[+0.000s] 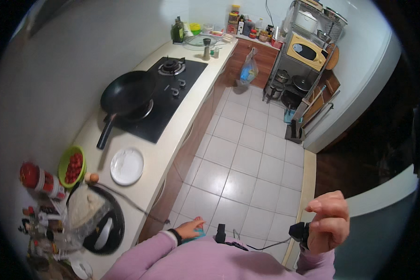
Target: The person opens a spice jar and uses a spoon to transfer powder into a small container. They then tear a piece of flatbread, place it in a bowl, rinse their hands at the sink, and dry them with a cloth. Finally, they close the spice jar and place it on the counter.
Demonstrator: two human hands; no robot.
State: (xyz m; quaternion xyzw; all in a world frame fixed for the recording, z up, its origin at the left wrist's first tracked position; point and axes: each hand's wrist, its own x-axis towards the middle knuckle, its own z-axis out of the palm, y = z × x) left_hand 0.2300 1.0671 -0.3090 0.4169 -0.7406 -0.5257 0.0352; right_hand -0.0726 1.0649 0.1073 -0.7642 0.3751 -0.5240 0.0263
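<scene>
My left hand [190, 229] is low in front of my body, with a black band on the wrist. A bit of teal material [198, 233] shows beside its fingers; whether I hold it is unclear. My right hand [330, 221] is raised at the lower right, fingers curled in, with nothing visible in them. Against its wrist side sits a small black device [298, 231] with a thin cable [269, 246] running toward my waist. Left of me on the counter are a white plate [127, 166], two eggs [93, 178] and a green bowl [63, 170] of cut red pieces.
A black wok [126, 91] rests on the gas hob [154, 126], handle toward me. A black round pan [115, 229], partly under a plastic bag [85, 206], and a red-capped container [43, 178] crowd the near counter. A metal rack [290, 57] with a yellow microwave [307, 52] stands far right.
</scene>
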